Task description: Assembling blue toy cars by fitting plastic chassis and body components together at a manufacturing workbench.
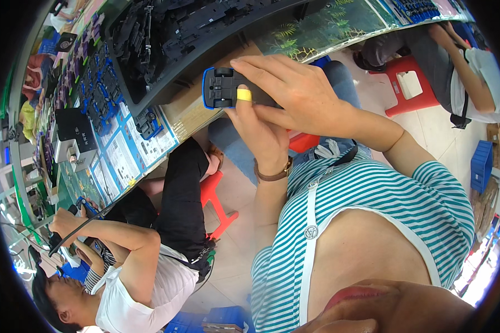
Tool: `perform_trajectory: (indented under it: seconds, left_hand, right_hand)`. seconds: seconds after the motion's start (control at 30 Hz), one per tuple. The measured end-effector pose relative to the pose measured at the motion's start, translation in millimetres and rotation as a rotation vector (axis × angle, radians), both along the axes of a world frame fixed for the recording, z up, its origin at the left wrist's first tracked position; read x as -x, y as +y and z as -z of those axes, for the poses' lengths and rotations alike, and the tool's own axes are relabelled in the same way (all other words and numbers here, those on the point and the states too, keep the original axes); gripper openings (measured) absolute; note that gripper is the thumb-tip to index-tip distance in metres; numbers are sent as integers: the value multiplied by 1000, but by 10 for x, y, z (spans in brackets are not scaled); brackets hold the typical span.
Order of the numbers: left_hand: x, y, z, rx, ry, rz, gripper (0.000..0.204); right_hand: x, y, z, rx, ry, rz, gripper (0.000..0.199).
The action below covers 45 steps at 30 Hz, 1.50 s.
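Note:
A toy car (222, 89) with a blue body is held upside down, its black underside and wheels facing up. My left hand (261, 130), with a strap at the wrist, grips it from below, and a yellow-wrapped digit presses on the underside. My right hand (300, 91) reaches over from the right with its fingers closed on the car's far edge and rear. The palm and fingers hide the car's right end. Just beyond the hands stands a large black tray (178, 72) full of black plastic parts (166, 33).
Several blue-and-black car pieces (103, 91) lie left of the tray, beside printed sheets (141, 147) and a small black box (72, 130). A co-worker (133, 277) sits at left, another person (466, 83) at upper right. Red stools (219, 202) stand below table height.

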State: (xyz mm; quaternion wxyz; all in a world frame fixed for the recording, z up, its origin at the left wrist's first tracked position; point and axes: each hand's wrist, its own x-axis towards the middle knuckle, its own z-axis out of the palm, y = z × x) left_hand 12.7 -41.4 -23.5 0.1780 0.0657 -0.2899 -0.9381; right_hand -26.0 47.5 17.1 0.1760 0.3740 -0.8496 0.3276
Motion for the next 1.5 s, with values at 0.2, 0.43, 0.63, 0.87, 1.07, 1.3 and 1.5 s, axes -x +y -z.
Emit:
perform_trajectory:
  seconds: [0.2, 0.43, 0.63, 0.87, 1.07, 1.3, 1.5]
  left_hand:
    - [17, -53, -17, 4, 12, -84, 36]
    - [44, -36, -59, 138, 58, -151, 37]
    - [10, 30, -80, 210, 53, -160, 46]
    - [60, 47, -41, 243, 63, -191, 42]
    - [64, 69, -94, 283, -9, -223, 44]
    - [64, -101, -36, 268, -81, -261, 41]
    - [-33, -349, -25, 385, -96, -291, 33]
  right_hand:
    - [197, 336, 20, 211, -124, -280, 58]
    - [-52, 353, 247, 632, -1097, -251, 52]
    - [-69, 306, 298, 784, -1085, -284, 46]
    - [-39, 261, 373, 807, -1074, -278, 44]
    - [-71, 237, 344, 864, -1080, -360, 44]
    - [-78, 242, 496, 937, -1029, -267, 42]
    - [-193, 241, 475, 790, -1017, -280, 48]
